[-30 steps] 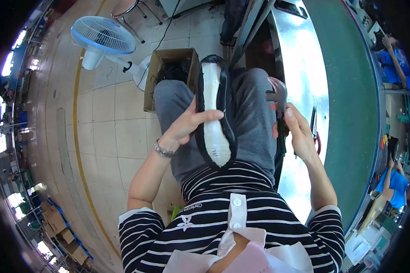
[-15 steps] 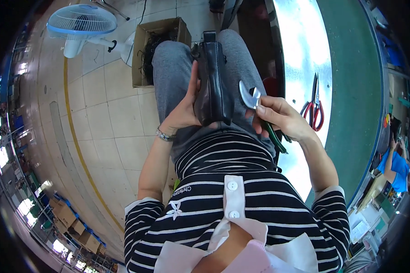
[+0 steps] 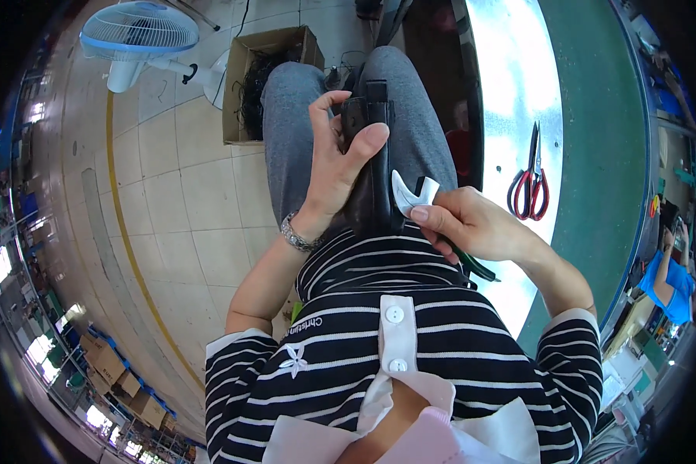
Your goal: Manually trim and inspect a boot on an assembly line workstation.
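A glossy black leather article (image 3: 375, 193), long and rounded, lies over my lap; whether it is a bag or a shoe I cannot tell. My left hand (image 3: 336, 158) grips it from the left, with the thumb over its top and the fingers by its far end, where a small black loop sticks up. In my right hand (image 3: 472, 224) is a cutting tool like pruning shears (image 3: 410, 195), with a curved silver blade and dark green handles. Its blade is close beside the leather's right side; contact is unclear.
Red-handled scissors (image 3: 528, 189) lie on a shiny metal bench top (image 3: 510, 69) to my right, beside a green surface (image 3: 599, 155). Ahead on the left are a cardboard box (image 3: 236, 100) of black scraps and a fan (image 3: 139, 35). Another person (image 3: 669, 286) sits far right.
The leather article has come nearer to me and turned a little. My left hand has shifted its grip, thumb now on top. The cutting tool has moved left, close to the leather.
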Motion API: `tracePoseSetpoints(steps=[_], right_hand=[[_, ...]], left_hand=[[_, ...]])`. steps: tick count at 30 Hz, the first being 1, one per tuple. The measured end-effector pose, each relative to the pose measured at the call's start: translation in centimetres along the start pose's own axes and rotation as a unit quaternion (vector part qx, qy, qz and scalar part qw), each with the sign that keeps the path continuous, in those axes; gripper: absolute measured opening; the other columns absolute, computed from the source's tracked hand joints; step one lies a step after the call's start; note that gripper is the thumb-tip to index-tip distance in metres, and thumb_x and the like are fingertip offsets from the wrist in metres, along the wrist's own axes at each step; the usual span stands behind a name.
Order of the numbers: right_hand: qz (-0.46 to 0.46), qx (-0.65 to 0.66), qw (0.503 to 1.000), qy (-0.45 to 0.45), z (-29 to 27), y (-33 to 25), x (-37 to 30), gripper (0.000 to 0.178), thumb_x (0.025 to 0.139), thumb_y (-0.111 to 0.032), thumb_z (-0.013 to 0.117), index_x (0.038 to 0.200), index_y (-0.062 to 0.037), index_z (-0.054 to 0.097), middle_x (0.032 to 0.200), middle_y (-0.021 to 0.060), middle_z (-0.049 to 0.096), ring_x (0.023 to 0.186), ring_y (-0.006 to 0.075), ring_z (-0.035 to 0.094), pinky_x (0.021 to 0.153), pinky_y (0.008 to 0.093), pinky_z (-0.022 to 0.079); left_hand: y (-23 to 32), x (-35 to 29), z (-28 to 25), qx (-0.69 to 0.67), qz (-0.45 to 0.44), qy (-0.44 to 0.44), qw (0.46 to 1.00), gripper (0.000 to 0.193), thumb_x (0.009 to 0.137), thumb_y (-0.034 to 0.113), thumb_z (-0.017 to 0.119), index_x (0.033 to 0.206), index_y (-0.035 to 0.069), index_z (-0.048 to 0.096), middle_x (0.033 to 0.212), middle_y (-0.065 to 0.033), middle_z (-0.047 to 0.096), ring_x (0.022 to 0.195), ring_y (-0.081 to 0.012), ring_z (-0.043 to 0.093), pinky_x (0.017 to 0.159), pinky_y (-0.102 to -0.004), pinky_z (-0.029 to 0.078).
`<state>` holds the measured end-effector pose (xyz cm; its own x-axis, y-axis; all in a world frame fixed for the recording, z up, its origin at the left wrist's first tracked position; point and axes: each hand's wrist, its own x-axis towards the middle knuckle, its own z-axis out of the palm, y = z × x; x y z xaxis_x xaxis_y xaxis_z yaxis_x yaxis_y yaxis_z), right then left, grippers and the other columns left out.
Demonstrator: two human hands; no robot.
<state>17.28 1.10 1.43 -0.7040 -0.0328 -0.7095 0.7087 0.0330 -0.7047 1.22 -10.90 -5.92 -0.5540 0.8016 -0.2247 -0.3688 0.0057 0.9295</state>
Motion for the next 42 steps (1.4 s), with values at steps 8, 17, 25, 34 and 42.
tracePoseSetpoints(steps=[8,17,25,34,42], right_hand=[[-0.015,-0.31,0.946,0.094,-0.1,-3.2,-0.9,0.058,0.096,-0.044,0.048,0.063,0.0009,0.06,0.047,0.0076,0.053,0.041,0.016,0.056,0.043,0.0281,0.045],[-0.059,0.112,0.984,0.127,-2.2,2.2,0.1,0.054,0.096,-0.046,0.048,0.068,-0.001,0.059,0.054,0.003,0.055,0.045,0.0112,0.056,0.045,0.023,0.045],[0.063,-0.262,0.839,0.472,-8.1,11.8,0.0,0.032,0.096,-0.028,0.053,0.104,0.0016,0.061,0.071,0.0117,0.062,0.063,0.0201,0.061,0.061,0.0331,0.047],[0.108,-0.346,0.746,0.559,-7.3,16.5,0.9,0.041,0.089,-0.028,0.061,0.127,-0.0148,0.054,0.1,0.0179,0.06,0.089,0.033,0.063,0.071,0.043,0.051],[-0.032,-0.378,0.74,0.555,-6.0,12.5,1.5,0.057,0.08,-0.014,0.071,0.133,-0.0169,0.049,0.121,0.0133,0.053,0.112,0.03,0.053,0.083,0.0413,0.051]], left_hand=[[-0.4,0.4,0.3,-0.014,0.007,0.022,1.0,0.077,0.082,0.034,0.073,0.134,0.011,0.022,0.103,-0.0099,0.055,0.091,-0.0126,0.054,0.083,-0.0269,0.045],[-0.7,1.3,-1.2,-0.023,-0.019,-0.024,0.999,0.087,0.081,0.042,0.072,0.141,0.012,0.016,0.113,-0.0123,0.052,0.1,-0.0157,0.052,0.088,-0.029,0.044],[-4.2,4.2,-2.9,-0.198,-0.237,-0.077,0.948,0.095,0.085,0.078,0.018,0.112,-0.005,0.055,0.09,-0.0171,0.065,0.086,-0.0254,0.066,0.082,-0.0365,0.054],[-3.5,3.4,-0.3,-0.025,-0.196,-0.05,0.979,0.092,0.084,0.078,0.014,0.098,0.0,0.061,0.085,-0.011,0.064,0.077,-0.0194,0.065,0.072,-0.0308,0.053],[0.3,3.5,1.4,0.046,-0.052,-0.151,0.986,0.074,0.093,0.067,0.014,0.088,0.007,0.057,0.079,-0.0007,0.055,0.075,-0.0079,0.05,0.074,-0.0227,0.042]])
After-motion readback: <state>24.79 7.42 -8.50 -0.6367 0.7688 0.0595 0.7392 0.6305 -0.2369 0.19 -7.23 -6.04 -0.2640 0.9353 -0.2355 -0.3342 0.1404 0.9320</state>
